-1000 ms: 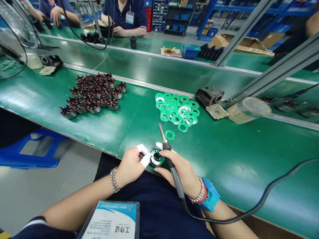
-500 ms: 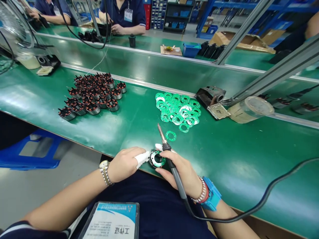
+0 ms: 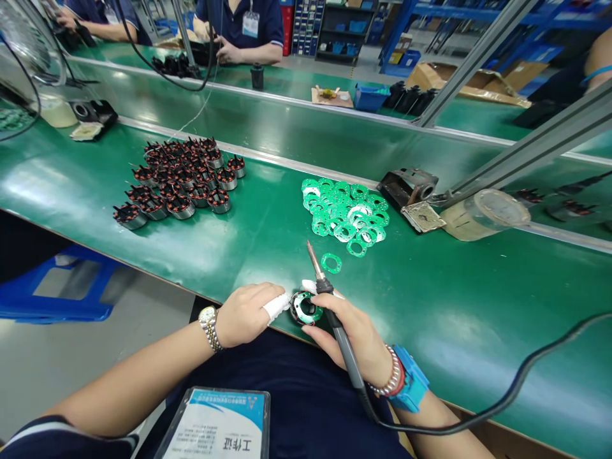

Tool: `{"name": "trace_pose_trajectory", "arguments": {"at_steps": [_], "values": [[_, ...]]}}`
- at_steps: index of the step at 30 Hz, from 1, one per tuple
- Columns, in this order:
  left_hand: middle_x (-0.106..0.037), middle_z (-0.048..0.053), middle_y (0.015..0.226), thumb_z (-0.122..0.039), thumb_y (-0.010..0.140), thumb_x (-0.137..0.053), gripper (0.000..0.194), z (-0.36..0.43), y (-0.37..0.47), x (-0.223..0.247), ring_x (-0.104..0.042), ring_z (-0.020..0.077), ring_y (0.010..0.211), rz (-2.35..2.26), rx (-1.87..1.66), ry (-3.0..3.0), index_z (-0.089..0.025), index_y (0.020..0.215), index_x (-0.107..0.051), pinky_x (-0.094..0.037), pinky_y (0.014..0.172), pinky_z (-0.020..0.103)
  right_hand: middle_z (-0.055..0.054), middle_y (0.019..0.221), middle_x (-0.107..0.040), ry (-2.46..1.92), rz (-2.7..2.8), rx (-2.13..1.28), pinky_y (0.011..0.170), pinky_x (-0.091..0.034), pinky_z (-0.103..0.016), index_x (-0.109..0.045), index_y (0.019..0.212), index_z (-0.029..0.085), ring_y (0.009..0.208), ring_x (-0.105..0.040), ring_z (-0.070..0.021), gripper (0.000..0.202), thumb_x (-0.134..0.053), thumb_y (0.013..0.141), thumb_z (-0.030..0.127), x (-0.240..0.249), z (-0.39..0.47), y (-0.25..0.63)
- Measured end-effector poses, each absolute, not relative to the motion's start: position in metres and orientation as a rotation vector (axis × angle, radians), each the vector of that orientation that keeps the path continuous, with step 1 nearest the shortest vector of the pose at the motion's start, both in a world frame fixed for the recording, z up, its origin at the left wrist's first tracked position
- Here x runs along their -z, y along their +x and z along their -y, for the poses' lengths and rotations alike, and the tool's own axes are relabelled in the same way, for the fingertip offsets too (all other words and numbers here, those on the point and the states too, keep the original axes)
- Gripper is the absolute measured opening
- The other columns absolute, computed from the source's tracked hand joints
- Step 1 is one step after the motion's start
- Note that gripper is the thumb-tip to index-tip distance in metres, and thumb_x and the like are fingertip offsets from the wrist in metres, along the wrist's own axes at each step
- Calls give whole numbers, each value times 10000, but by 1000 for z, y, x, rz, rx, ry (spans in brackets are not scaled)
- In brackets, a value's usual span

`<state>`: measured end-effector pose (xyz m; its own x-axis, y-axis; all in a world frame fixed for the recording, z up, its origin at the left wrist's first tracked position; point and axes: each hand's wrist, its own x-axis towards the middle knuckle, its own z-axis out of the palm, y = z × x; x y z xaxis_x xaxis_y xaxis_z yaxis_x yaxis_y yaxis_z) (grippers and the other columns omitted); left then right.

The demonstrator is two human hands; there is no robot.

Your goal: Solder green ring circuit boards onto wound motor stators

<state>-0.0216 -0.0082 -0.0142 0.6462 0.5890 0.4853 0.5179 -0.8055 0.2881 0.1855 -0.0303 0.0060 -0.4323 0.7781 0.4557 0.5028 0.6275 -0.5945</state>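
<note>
At the bench's near edge, my left hand [image 3: 248, 313] is closed on the side of a motor stator [image 3: 295, 311], its fingertips wrapped in white. A green ring-shaped circuit board [image 3: 301, 312] lies on top of that stator. My right hand [image 3: 358, 335] grips a soldering iron [image 3: 345, 347], whose bare tip points up and away from the stator. The right thumb and index finger also touch the rim of the board and stator. Just beyond the hands, a single loose green ring board [image 3: 331, 262] rests flat on the bench.
Several wound stators [image 3: 179, 182] stand grouped at left. A pile of green ring boards [image 3: 347, 213] lies ahead. To the right are a soldering iron stand [image 3: 408, 188] and a clear plastic tub [image 3: 488, 213]. The iron's black cable [image 3: 516, 382] arcs across the right side. Co-workers sit opposite.
The view has shifted slightly. Both hands keep their hold on the stator and soldering iron, with hardly any movement relative to the bench.
</note>
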Motion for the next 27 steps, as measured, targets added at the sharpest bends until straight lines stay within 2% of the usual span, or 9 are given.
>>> {"name": "trace_pose_trajectory", "arguments": {"at_steps": [4, 10, 18, 20, 24, 27], "values": [[-656, 104, 845, -167, 854, -406, 211, 12, -16, 7, -608, 184, 727, -1002, -757, 2667, -128, 900, -609, -512, 623, 300, -93, 972, -598, -1002, 2124, -492, 778, -521, -297, -445, 1058, 191, 903, -609, -178, 286, -537, 788, 176, -6, 31, 185], [-658, 86, 914, -213, 863, -434, 202, 12, -11, 1, -613, 175, 798, -1099, -741, 2546, -150, 949, -606, -516, 703, 293, -102, 1012, -590, -1004, 2126, -473, 794, -516, -296, -445, 1066, 193, 938, -598, -179, 290, -536, 792, 177, -5, 31, 185], [-628, 48, 670, -162, 813, -468, 149, 21, 3, 10, -574, 146, 587, -1258, -1027, 2469, -142, 763, -607, -486, 542, 263, -99, 1016, -590, -1043, 2111, -448, 802, -517, -297, -442, 1081, 200, 951, -597, -190, 304, -541, 793, 190, -3, 34, 184], [-629, 48, 683, -160, 815, -470, 139, 27, 5, 13, -579, 143, 598, -1269, -1065, 2432, -140, 805, -608, -490, 551, 259, -94, 1023, -593, -1052, 2095, -450, 804, -518, -296, -432, 1096, 209, 959, -598, -189, 308, -524, 803, 179, -1, 36, 183], [-654, 77, 862, -143, 817, -474, 200, 37, 1, 19, -610, 153, 728, -1127, -982, 2455, -136, 984, -584, -514, 638, 270, -106, 1095, -575, -1098, 2051, -385, 865, -494, -362, -408, 1121, 216, 1083, -538, -231, 336, -530, 808, 206, 3, 38, 183], [-652, 75, 944, -126, 827, -458, 244, 38, -5, 17, -609, 150, 783, -974, -915, 2500, -144, 1052, -553, -514, 664, 272, -125, 1096, -573, -1222, 1997, -332, 821, -513, -373, -405, 1134, 203, 1021, -574, -245, 385, -569, 794, 282, 6, 39, 186]]}}
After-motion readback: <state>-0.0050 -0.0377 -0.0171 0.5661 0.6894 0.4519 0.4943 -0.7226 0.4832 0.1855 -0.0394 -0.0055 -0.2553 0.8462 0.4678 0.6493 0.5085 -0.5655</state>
